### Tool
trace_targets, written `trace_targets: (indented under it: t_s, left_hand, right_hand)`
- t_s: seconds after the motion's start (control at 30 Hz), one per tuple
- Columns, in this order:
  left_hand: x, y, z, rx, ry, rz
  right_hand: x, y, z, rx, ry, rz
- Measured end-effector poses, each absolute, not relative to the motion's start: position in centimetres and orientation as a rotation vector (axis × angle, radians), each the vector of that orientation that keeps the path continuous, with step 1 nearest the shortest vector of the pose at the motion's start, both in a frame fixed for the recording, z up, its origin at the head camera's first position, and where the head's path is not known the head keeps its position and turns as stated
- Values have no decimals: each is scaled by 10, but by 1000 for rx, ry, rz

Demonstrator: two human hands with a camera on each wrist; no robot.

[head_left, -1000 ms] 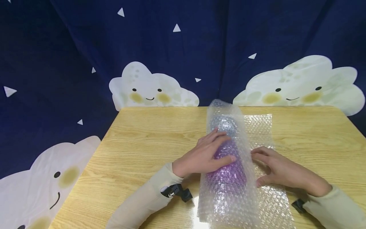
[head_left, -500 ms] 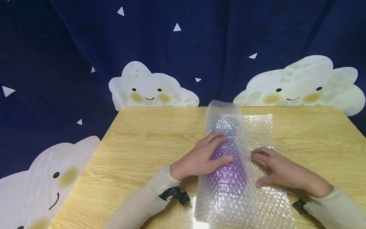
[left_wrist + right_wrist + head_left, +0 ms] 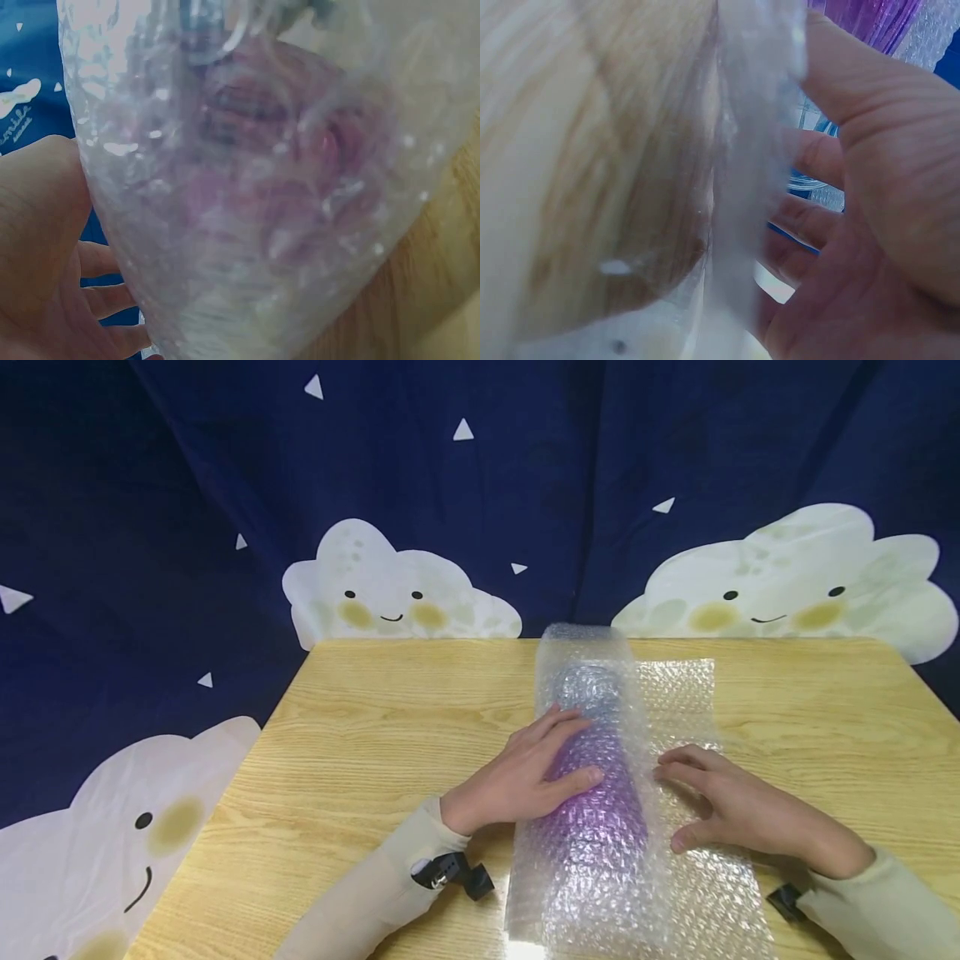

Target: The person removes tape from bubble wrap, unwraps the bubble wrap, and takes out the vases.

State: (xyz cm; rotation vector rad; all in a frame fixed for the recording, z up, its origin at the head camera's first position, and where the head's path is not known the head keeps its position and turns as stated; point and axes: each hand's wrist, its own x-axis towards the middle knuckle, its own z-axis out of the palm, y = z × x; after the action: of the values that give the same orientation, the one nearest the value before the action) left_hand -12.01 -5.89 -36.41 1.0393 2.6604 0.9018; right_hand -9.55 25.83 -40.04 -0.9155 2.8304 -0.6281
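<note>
In the head view a purple and blue object [image 3: 600, 793] lies inside layers of clear bubble wrap [image 3: 600, 902]. The left hand [image 3: 525, 772] rests on the wrapped object's left side, fingers spread and thumb across its top. Beside the roll's right edge is the right hand [image 3: 738, 806], its fingers loosely bent, over a flat stretch of wrap [image 3: 678, 693]. The left wrist view has the left hand [image 3: 56, 247] against the wrap's side, with pink-purple showing through. In the right wrist view the right hand [image 3: 885, 195] is close behind a blurred wrap edge [image 3: 742, 150]; contact is unclear.
A wooden table [image 3: 375, 718] carries the wrap, whose far end reaches the table's back edge. Behind stands a dark blue curtain [image 3: 420, 468] with clouds and triangles. Black devices are on both wrists.
The left hand has slid slightly left and toward the near side, and the wrap's upper layer has shifted a little left with it. The right hand has barely moved.
</note>
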Motion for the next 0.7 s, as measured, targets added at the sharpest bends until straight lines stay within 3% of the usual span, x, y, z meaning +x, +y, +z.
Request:
trace_targets:
  t_s: [0.7]
  left_hand:
    - [-123, -75, -369, 1051, 2661, 888]
  right_hand:
    - [-95, 258, -402, -923, 2825, -634]
